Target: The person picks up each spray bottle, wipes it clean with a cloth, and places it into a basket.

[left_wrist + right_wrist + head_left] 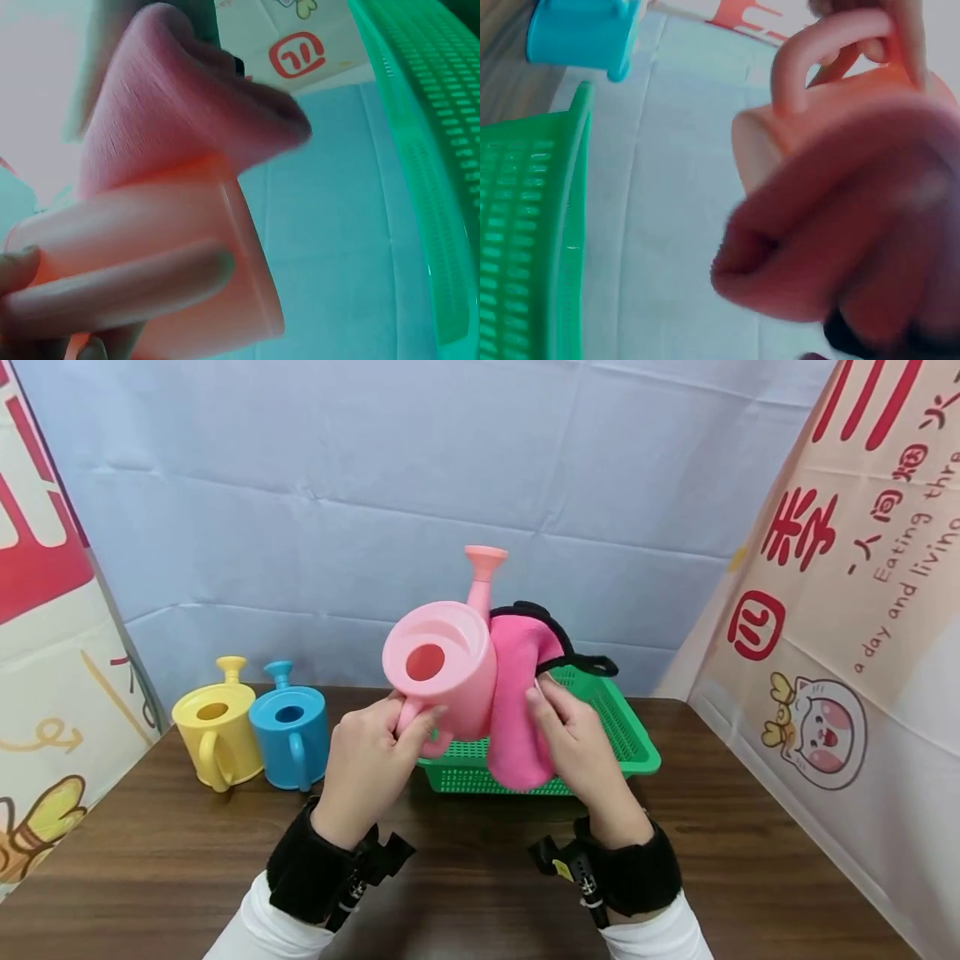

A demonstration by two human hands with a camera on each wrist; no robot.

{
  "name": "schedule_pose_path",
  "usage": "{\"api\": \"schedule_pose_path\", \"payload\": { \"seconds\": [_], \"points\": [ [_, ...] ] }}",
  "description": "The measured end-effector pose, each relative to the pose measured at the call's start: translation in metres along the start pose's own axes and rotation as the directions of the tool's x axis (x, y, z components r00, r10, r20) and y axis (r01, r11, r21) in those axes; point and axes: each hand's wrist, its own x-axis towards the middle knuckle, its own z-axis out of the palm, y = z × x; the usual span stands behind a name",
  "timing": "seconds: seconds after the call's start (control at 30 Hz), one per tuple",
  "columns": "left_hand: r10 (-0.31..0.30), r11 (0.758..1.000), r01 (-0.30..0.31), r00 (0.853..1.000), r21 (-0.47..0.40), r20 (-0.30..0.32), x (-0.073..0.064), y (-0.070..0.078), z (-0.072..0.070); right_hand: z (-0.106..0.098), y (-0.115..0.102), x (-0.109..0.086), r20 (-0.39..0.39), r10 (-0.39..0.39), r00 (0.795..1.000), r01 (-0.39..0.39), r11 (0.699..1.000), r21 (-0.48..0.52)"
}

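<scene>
A pink toy watering can [457, 693] is held up in front of me, its spout pointing up and away. My left hand [371, 760] grips it by the handle [120, 289], fingers wrapped round the curve. In my right hand [573, 735] is a folded pink cloth [517, 710] with black edging and a black loop [592, 664]. The thumb and fingers pinch this cloth, which lies along the right side of the can. From the right wrist the bunched cloth [817, 240] hides part of the can.
Behind and below the hands, a green perforated basket [637, 747] stands on the dark wooden table [720, 843]. On the left are a yellow watering can [225, 735] and a blue one [288, 735], side by side. A pale blue cloth backdrop [315, 552] hangs at the back.
</scene>
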Motion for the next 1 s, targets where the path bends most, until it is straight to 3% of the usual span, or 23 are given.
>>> {"api": "schedule_pose_path", "payload": {
  "seconds": [0.1,0.2,0.3,0.43,0.5,0.57,0.63,0.7,0.8,0.83,0.9,1.0],
  "points": [
    [0.043,0.999,-0.043,0.999,-0.024,-0.003,0.001,0.000,-0.001,0.002,-0.002,0.003,0.072,0.023,0.997,-0.033,0.989,0.143],
    [0.098,0.994,-0.096,0.995,-0.058,0.022,0.001,0.002,0.001,0.004,0.002,0.006,-0.001,0.051,0.999,-0.048,0.939,0.341],
    [0.115,0.992,-0.112,0.992,-0.064,0.043,0.000,0.003,0.004,0.002,0.008,0.005,-0.057,0.091,0.994,-0.056,0.893,0.446],
    [0.046,0.996,-0.039,0.995,-0.081,0.086,-0.003,0.003,0.008,-0.006,0.012,-0.001,0.024,0.083,0.996,-0.086,0.952,0.293],
    [-0.006,0.995,0.016,0.994,-0.096,0.105,-0.004,0.003,0.008,-0.008,0.008,-0.006,0.036,0.012,0.999,-0.017,0.987,0.159],
    [-0.065,0.991,0.078,0.991,-0.110,0.114,-0.004,0.003,0.008,-0.003,-0.001,-0.011,0.024,-0.102,0.994,0.101,0.993,0.060],
    [-0.116,0.985,0.129,0.987,-0.118,0.113,-0.004,0.004,0.008,0.011,-0.009,-0.014,-0.035,-0.284,0.958,0.281,0.957,-0.072],
    [-0.154,0.979,0.169,0.980,-0.116,0.124,-0.004,0.005,0.008,0.030,-0.014,-0.017,-0.098,-0.462,0.882,0.428,0.869,-0.248],
    [-0.156,0.981,0.169,0.978,-0.094,0.136,-0.004,0.007,0.006,0.057,-0.014,-0.018,-0.190,-0.627,0.756,0.497,0.737,-0.458],
    [-0.144,0.984,0.157,0.980,-0.085,0.139,-0.004,0.009,0.006,0.063,-0.013,-0.018,-0.215,-0.646,0.732,0.487,0.718,-0.498],
    [-0.107,0.991,0.117,0.985,-0.062,0.138,-0.005,0.011,0.006,0.068,-0.008,-0.013,-0.279,-0.682,0.676,0.508,0.705,-0.495],
    [-0.058,0.996,0.066,0.989,-0.055,0.136,-0.005,0.015,0.005,0.064,-0.004,-0.002,-0.375,-0.676,0.634,0.578,0.737,-0.351]
  ]
}}
